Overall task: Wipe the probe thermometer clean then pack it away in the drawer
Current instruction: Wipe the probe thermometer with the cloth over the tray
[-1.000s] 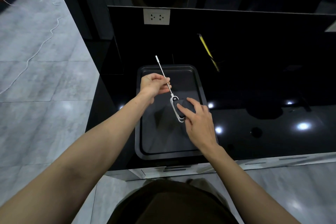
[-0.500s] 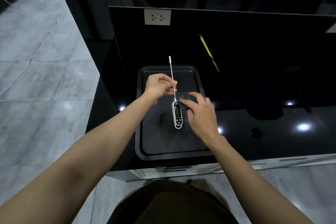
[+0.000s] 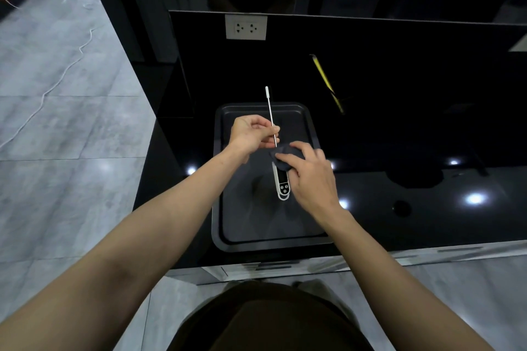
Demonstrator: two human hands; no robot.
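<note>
The probe thermometer has a white body with a dark display and a thin metal probe pointing away from me, tipped with a white cap. It hangs above a black tray. My left hand pinches the probe partway along. My right hand holds a small dark cloth pressed over the top of the thermometer body, where the probe joins it. No drawer shows as open.
The tray lies on a glossy black counter with ceiling-light reflections. A white wall socket sits on the black back panel. A yellow and black strip lies at the back. Grey tiled floor and a white cable are at left.
The thermometer swung from tilted to nearly straight away from me. My right hand moved from the body's side onto its top end, now pressing the dark cloth there.
</note>
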